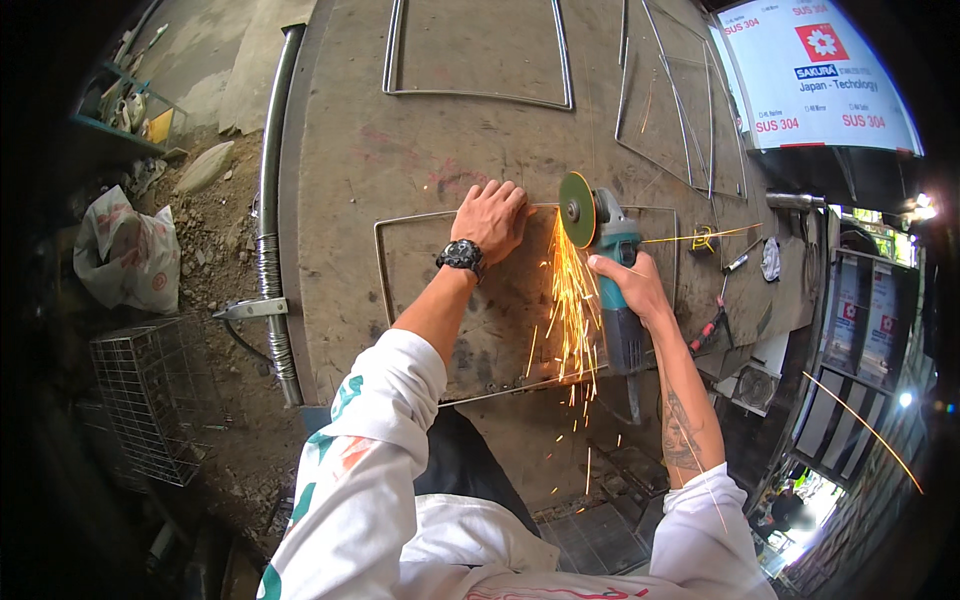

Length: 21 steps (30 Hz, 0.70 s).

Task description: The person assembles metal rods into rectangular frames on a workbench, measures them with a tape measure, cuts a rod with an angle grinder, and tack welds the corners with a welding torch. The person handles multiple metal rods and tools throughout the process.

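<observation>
Brown tabletop (340, 160), scuffed, dark-spotted, faint red smears. Lying on it: thin metal frame (415, 217), near half; second frame (480, 99) toward far edge; overlapping frames (711, 130), far right; yellow tape measure (704, 239), right side.

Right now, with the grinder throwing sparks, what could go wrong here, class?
Held only in the right grip, the grinder could kick toward the bare left grip on the metal frame. No guard shows around the disc, so a broken piece might fly out. Sparks stream toward the person's side and could burn the dark trousers.
</observation>
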Tool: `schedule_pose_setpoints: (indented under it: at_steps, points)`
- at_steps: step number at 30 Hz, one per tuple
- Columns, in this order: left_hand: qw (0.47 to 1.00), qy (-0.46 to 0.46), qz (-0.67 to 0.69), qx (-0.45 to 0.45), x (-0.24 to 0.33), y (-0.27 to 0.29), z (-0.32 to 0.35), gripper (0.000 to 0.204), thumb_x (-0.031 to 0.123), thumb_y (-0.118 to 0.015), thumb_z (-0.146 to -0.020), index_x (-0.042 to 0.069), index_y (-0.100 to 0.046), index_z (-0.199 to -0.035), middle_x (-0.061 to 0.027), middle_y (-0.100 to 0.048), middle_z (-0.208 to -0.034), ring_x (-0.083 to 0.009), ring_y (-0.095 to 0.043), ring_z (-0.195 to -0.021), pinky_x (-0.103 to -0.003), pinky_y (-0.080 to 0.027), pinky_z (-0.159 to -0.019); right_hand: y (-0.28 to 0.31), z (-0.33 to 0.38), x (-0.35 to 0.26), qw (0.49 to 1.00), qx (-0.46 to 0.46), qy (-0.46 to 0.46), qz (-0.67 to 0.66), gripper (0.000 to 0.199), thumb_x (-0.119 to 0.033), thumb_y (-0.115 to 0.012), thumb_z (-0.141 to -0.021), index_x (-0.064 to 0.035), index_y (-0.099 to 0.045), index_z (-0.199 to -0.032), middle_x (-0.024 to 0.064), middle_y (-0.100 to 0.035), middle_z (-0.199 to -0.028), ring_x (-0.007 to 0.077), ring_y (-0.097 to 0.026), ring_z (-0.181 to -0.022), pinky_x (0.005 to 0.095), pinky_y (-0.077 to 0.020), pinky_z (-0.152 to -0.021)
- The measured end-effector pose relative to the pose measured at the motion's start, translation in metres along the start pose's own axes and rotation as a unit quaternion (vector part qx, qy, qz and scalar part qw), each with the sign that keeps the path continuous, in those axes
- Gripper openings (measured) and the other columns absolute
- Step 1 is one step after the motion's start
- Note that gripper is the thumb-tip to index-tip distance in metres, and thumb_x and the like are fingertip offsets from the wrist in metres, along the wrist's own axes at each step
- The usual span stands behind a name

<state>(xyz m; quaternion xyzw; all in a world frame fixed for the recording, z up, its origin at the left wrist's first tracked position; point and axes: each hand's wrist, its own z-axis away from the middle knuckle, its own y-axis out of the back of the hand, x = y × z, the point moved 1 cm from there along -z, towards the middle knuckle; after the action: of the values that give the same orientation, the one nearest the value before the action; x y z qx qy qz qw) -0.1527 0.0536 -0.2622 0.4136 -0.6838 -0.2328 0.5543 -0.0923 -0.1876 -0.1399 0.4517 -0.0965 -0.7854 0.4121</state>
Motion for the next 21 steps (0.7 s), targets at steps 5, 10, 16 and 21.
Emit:
schedule_pose_setpoints:
  at_steps: [5, 10, 16, 21]
  points:
    - [0.999, -0.011, 0.020, 0.041, -0.001, -0.002, 0.001, 0.020, 0.032, -0.063, -0.099, 0.012, -0.063, -0.096, -0.0054, -0.061, -0.094, -0.0267, -0.059, -0.093, -0.039, -0.045, -0.082, 0.001, 0.011, 0.007, 0.998, -0.014, 0.010, 0.058, 0.033, -0.036, -0.081, -0.084, -0.0048, -0.071, -0.087, -0.0002, -0.066, -0.078, 0.0101, -0.060, -0.068, 0.0311, -0.0482, -0.064]
    - [0.999, -0.003, 0.025, 0.032, -0.001, -0.002, 0.000, 0.021, 0.032, -0.064, -0.098, 0.012, -0.062, -0.096, -0.0051, -0.061, -0.094, -0.0267, -0.060, -0.094, -0.039, -0.046, -0.083, -0.001, 0.011, -0.003, 1.000, -0.006, -0.001, 0.025, 0.033, -0.038, -0.081, -0.084, -0.0077, -0.069, -0.081, -0.0013, -0.062, -0.072, 0.0098, -0.057, -0.061, 0.0293, -0.0451, -0.057]
    - [0.999, -0.005, 0.028, 0.044, -0.002, -0.003, 0.001, 0.021, 0.033, -0.065, -0.098, 0.012, -0.063, -0.096, -0.0052, -0.062, -0.095, -0.0267, -0.060, -0.096, -0.039, -0.046, -0.084, 0.001, 0.002, -0.028, 1.000, 0.002, 0.006, 0.026, 0.033, -0.039, -0.081, -0.084, -0.0088, -0.068, -0.079, -0.0023, -0.059, -0.068, 0.0092, -0.056, -0.058, 0.0295, -0.0448, -0.054]
    - [1.000, 0.002, 0.023, 0.011, -0.003, -0.004, 0.000, 0.019, 0.030, -0.064, -0.096, 0.012, -0.063, -0.099, -0.0051, -0.062, -0.097, -0.0247, -0.059, -0.100, -0.039, -0.045, -0.088, 0.007, -0.008, -0.029, 0.999, -0.025, -0.029, 0.017, 0.039, -0.042, -0.080, -0.084, -0.0060, -0.067, -0.084, 0.0027, -0.062, -0.069, 0.0148, -0.064, -0.057, 0.0308, -0.0515, -0.053]
